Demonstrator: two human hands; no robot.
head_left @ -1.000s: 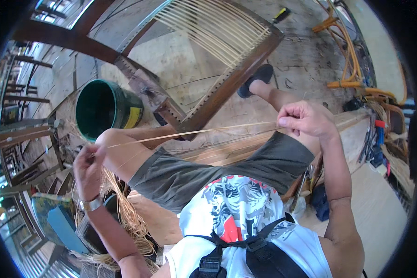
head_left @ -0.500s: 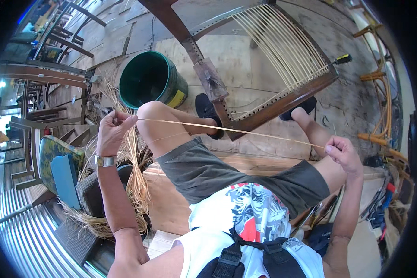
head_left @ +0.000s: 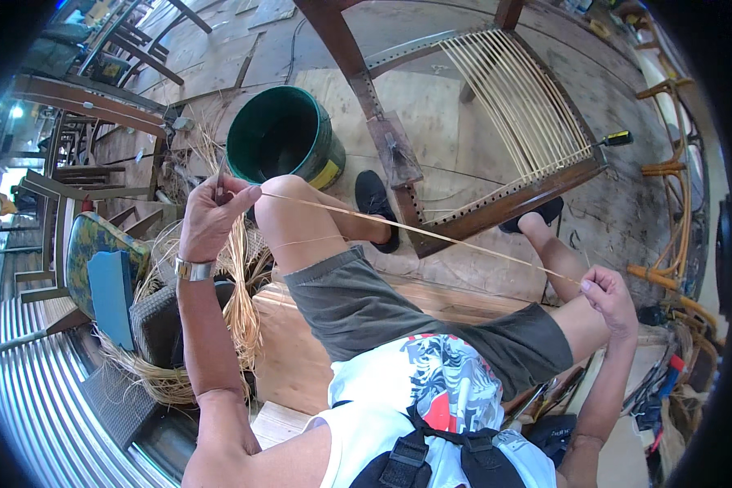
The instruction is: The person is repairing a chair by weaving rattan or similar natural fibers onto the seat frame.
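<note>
Stretching slantwise above the grey shorts [head_left: 342,305], a thin pale cane strip [head_left: 480,250] runs from hand to hand, its left end farther from the body. I see the left hand [head_left: 210,218] pinching one end, thumb against fingers, and the right hand [head_left: 612,302] pinching the other. Beneath the strip is the left leg [head_left: 297,224]; beside the left forearm, a bundle of loose cane [head_left: 240,313]. A little beyond, the strip passes, in my view, across the near corner of a dark wooden chair frame [head_left: 512,199]; I cannot tell whether they touch. Its pale strands [head_left: 516,102] lie past the strip, nearer the right hand. Beyond the left knee stands a green bucket [head_left: 327,138]. Off right, I find a yellow-and-black tool handle [head_left: 616,139] by the frame's corner, then curved rattan furniture [head_left: 667,169].
</note>
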